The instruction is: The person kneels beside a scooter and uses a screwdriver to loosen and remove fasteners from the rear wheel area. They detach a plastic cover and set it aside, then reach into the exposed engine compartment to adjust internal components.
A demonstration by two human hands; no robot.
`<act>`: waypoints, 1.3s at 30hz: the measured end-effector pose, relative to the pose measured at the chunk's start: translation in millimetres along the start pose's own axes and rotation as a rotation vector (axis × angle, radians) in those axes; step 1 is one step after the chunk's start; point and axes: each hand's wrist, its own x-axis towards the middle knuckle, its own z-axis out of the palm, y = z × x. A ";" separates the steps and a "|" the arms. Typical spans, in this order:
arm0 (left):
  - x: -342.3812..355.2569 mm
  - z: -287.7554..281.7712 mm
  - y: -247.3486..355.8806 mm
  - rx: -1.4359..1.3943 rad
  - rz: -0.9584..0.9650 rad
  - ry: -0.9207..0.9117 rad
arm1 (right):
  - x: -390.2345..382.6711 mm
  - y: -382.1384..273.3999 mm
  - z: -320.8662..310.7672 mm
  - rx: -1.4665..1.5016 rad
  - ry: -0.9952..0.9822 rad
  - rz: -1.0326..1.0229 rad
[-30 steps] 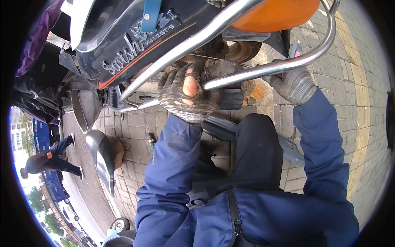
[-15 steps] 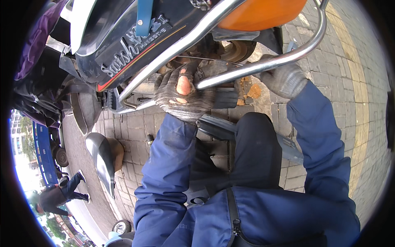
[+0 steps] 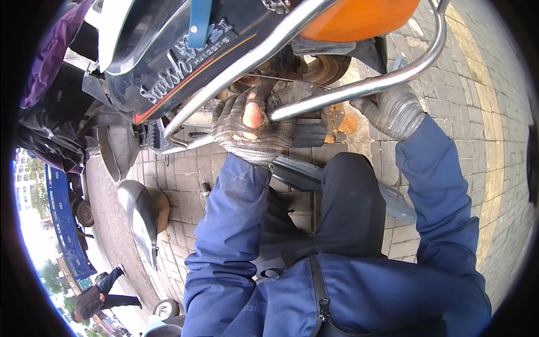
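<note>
My left hand (image 3: 252, 128), in a worn striped grey glove with holes over the knuckles, is curled against the lower side of a black scooter (image 3: 163, 67). Its fingertips are hidden, and what they grip cannot be seen. A chrome guard bar (image 3: 348, 91) passes right beside this hand. Under the bar's right part, my right hand (image 3: 396, 112), gloved in grey, is closed with its thumb toward the scooter. Its fingers are partly behind the bar, so anything inside them is hidden. A thin rod or cable (image 3: 292, 80) runs between the hands behind the bar.
An orange panel (image 3: 359, 19) bulges above the bar. Broken brown pieces (image 3: 347, 124) lie on the paving by a wheel (image 3: 328, 68). A grey metal beam (image 3: 297, 173) extends beneath my knee. Left are a dark curved panel (image 3: 137, 213), a walking person (image 3: 106, 292) and a blue truck (image 3: 64, 219).
My right hand has shifted slightly right and toward me, still near the bar. My left hand has hardly moved. The walking person is farther along and lower in the picture.
</note>
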 end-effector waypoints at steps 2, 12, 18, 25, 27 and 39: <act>0.2 0.2 0.6 0.023 0.004 -0.005 | 11.0 -11.6 1.5 -0.206 -0.030 0.006; -2.4 3.7 -3.4 0.047 0.029 0.062 | 3.9 1.9 3.5 0.302 -0.079 0.083; -3.9 5.1 -9.4 0.069 0.032 0.088 | -54.2 -14.5 -74.0 0.332 -0.159 0.326; -9.1 4.6 -7.6 0.062 -0.081 0.003 | -144.6 -22.2 -187.9 0.131 -0.003 0.430; -9.6 3.8 -7.2 0.097 -0.095 0.009 | -149.9 -39.0 -234.9 0.121 -0.146 0.279; -9.0 -13.6 -3.5 0.092 -0.221 -0.174 | -32.6 -188.3 -104.5 -0.148 -0.101 -0.111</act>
